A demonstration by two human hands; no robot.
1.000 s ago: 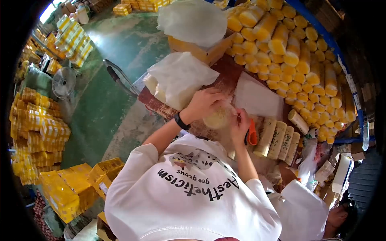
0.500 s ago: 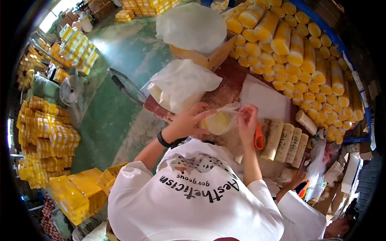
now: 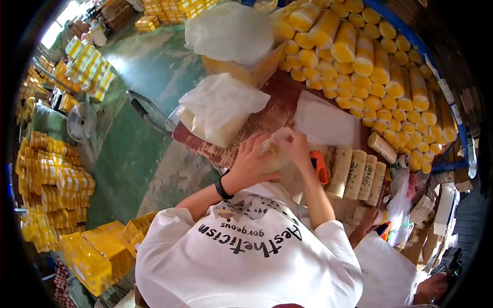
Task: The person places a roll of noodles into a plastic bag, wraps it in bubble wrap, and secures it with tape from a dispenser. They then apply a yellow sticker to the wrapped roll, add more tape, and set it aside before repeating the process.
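My left hand point(image 3: 250, 160), with a black band at its wrist, is wrapped round the side of a round, pale yellow bundle in clear film point(image 3: 272, 155). My right hand point(image 3: 294, 148) pinches the gathered film at the bundle's upper right. Both hands are close together above the reddish table point(image 3: 280, 102), near the front of the white shirt. To the right of my right hand lies an orange-handled tool point(image 3: 319, 167). Beside it are several pale wrapped rolls with green print point(image 3: 354, 174). A stack of white sheets point(image 3: 326, 120) lies beyond my right hand.
Yellow-and-white rolls point(image 3: 380, 66) are piled high at the right behind a blue frame point(image 3: 462, 133). White film covers a box point(image 3: 221, 110) at the table's left. A co-worker's hand point(image 3: 363, 226) is at lower right. Yellow cartons point(image 3: 95, 256) and a fan point(image 3: 82, 121) stand left.
My right hand has moved left and closer to my left hand, drawing the film in over the bundle. The whole view has shifted slightly. The co-worker's hand shows more clearly.
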